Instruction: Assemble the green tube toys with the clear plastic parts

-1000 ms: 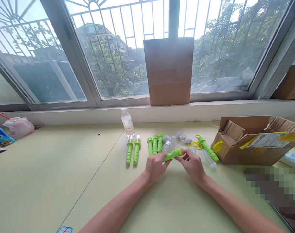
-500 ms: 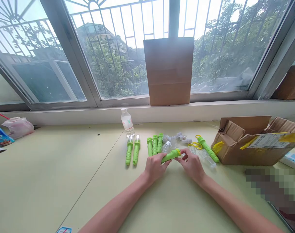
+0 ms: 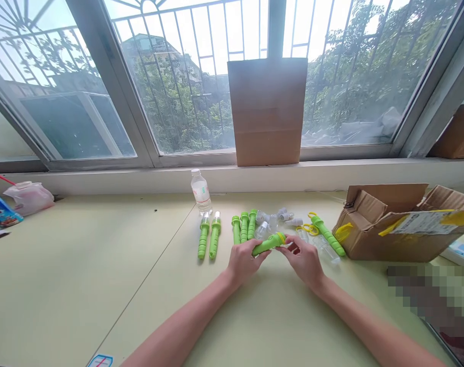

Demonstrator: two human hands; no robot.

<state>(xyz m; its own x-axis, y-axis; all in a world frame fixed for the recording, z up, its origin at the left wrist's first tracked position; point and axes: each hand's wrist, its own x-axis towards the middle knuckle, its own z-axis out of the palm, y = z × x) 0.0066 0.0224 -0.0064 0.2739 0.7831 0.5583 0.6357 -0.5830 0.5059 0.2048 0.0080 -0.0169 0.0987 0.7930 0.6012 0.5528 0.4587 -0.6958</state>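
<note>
The green tube (image 3: 267, 245) sits above the worktop (image 3: 102, 265), between the two hands. The left hand (image 3: 244, 261) is closed around its lower end — thumb on the near side. The right hand (image 3: 305, 260) is half curled, fingertips at the yellow ring (image 3: 281, 238) on the other end; whether they grip it, I cannot tell. Three tubes (image 3: 244, 228) and clear parts (image 3: 273, 222) lie just beyond; farther right stands a box (image 3: 392, 244). Since half a second ago, both hands have kept nearly the same pose — only the view has shifted slightly.
</note>
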